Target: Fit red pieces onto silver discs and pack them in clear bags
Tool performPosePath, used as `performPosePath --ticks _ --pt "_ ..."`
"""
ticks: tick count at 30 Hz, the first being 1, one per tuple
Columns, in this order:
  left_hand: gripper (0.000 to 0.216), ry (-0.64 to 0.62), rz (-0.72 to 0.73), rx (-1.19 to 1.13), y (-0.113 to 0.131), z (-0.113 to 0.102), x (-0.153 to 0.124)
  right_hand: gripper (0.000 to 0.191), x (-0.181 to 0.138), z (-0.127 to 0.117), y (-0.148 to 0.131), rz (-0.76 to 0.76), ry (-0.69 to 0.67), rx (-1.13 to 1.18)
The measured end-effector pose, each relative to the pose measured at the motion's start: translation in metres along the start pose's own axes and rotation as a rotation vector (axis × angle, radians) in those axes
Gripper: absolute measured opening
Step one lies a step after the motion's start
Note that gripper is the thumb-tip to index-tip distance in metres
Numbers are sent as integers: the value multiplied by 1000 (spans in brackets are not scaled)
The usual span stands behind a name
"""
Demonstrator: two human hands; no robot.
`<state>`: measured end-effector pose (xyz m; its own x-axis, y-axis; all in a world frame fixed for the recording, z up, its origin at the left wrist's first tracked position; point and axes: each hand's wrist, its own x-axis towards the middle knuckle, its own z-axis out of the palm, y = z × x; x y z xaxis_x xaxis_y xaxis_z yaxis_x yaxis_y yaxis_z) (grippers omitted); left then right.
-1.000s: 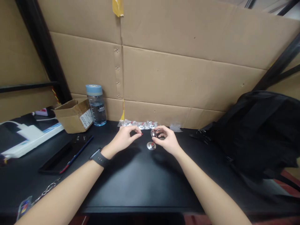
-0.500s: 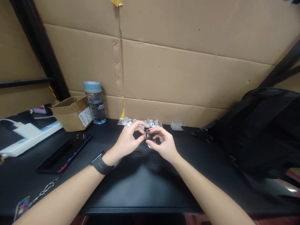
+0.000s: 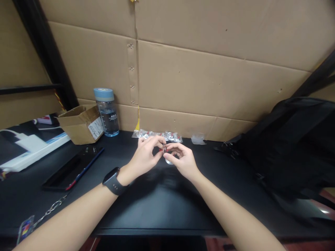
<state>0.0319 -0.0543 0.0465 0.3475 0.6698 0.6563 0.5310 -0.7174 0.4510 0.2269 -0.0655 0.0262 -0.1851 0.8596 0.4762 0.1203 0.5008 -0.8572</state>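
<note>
Over the middle of the dark table, both my hands meet fingertip to fingertip around a small round disc, seen nearly edge-on. My left hand, with a black watch on its wrist, pinches the disc from the left, and a bit of red shows at its fingertips. From the right, my right hand grips the disc between thumb and fingers. A silvery round piece shows just below the right thumb, partly hidden. Behind the hands lies a row of clear packets with silvery and red contents.
A small clear plastic bag lies right of the packets. At left stand a water bottle and an open cardboard box, with a phone and a white power strip nearer. A black backpack fills the right side.
The disc has turned from showing its dark face to nearly edge-on. My left fingers have closed further over it, and more of the silvery piece below shows.
</note>
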Motion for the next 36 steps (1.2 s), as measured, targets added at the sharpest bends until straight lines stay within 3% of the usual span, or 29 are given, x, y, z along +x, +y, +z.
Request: performPosePath --ticks 4,14,19,29,33,36 --pt "24 10 -12 101 0 -3 1 30 1 -4 2 52 -9 -126" --pt "21 -8 27 138 -2 5 -3 14 3 -9 -1 -108 -54 -349" --pt "29 38 42 134 -3 5 -3 13 4 -13 -3 -137 -93 -425" --pt "28 3 19 81 1 2 -2 7 2 -14 -3 -193 -129 -498" --pt "34 -79 13 -124 3 -2 0 7 1 -13 -2 -213 -170 -563" --pt "37 -200 -18 -123 2 0 0 7 1 -14 -1 -225 -175 -581"
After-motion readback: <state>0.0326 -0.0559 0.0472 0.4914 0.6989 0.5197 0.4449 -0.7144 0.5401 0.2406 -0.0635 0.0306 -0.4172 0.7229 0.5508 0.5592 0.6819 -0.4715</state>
